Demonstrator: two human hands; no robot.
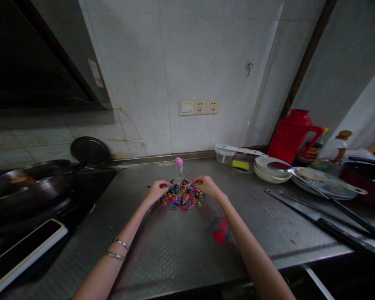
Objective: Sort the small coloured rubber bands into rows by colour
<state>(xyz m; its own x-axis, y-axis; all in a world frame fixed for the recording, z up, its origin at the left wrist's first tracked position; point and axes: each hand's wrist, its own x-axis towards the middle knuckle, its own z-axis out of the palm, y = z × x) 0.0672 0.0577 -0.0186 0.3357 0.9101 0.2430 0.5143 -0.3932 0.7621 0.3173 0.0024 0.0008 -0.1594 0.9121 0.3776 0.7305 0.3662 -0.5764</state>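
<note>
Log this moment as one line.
left hand: at left edge of multicolored pile | right hand: at right edge | grips: unclear | pink-topped bottle: upright behind pile

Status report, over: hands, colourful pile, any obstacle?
Left hand, right hand at opposite sides. Colourful pile loose on counter, between them. Pink-capped bottle behind, apparently not blocking.

Dim, grainy light; edges stretched, perhaps blurred.

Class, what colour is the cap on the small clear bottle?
The cap is pink, seen best in the head view.
</note>
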